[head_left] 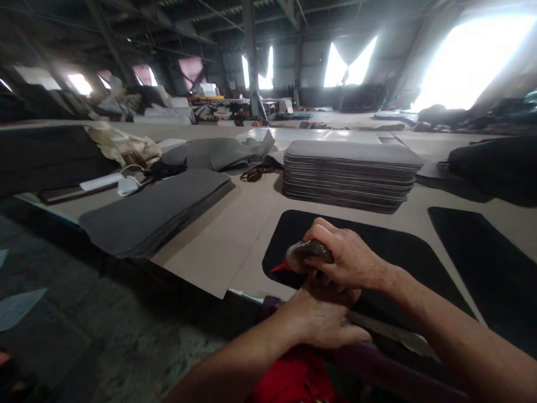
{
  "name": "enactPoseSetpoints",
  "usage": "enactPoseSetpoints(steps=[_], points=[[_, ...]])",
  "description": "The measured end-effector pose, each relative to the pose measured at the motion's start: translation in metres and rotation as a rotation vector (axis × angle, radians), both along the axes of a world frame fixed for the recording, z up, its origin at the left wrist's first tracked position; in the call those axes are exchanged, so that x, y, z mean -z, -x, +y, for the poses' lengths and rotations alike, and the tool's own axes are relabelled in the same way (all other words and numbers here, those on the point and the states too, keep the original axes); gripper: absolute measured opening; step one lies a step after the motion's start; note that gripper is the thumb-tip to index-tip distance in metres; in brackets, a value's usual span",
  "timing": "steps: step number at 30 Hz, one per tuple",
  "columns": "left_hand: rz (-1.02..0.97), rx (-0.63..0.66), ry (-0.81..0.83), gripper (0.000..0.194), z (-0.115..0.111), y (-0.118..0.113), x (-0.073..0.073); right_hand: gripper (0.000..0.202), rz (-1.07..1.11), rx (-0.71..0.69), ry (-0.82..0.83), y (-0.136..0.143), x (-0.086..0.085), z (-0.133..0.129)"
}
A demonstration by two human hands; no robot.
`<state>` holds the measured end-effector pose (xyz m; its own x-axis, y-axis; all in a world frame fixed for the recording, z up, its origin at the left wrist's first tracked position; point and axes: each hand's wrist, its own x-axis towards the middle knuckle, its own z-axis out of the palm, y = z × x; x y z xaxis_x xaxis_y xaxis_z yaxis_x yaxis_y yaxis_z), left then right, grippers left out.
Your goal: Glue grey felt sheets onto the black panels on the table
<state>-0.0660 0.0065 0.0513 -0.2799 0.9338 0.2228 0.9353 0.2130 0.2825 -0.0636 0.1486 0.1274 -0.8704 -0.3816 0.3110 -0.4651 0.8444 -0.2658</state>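
My right hand (346, 254) is wrapped round a stained, brownish bottle (309, 252) with a pointed red nozzle. The nozzle aims left, just over a black sheet with rounded corners (398, 243) that lies flat on the table. Right below, my left hand (325, 319) crosses under the right one, its thumb stretched out to the right. Its fingers are mostly hidden by the bottle and my right hand, so whether they grip anything does not show. A long, pale strip (394, 331) lies near the table edge, to the right of my left thumb.
Behind the black sheet stands a tall stack of grey sheets (348, 176). A lower grey stack (159, 210) lies left, near the table's front edge. Another black piece (490, 263) is on the right. Brown cords (255, 172) and a white device (128, 186) lie farther back.
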Motion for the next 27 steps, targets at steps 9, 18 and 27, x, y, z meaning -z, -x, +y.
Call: enactPoseSetpoints(steps=[9,18,27], points=[[-0.03,0.01,0.019,0.07,-0.001,0.0,0.006,0.015,0.039,0.061,-0.111,0.011,-0.006,-0.001],[0.0,0.004,0.012,0.069,-0.002,-0.001,0.006,0.024,-0.026,0.006,0.022,0.01,-0.006,0.004],[0.012,0.024,0.036,0.068,0.0,0.001,0.005,0.023,-0.023,0.051,-0.025,0.02,-0.007,0.005]])
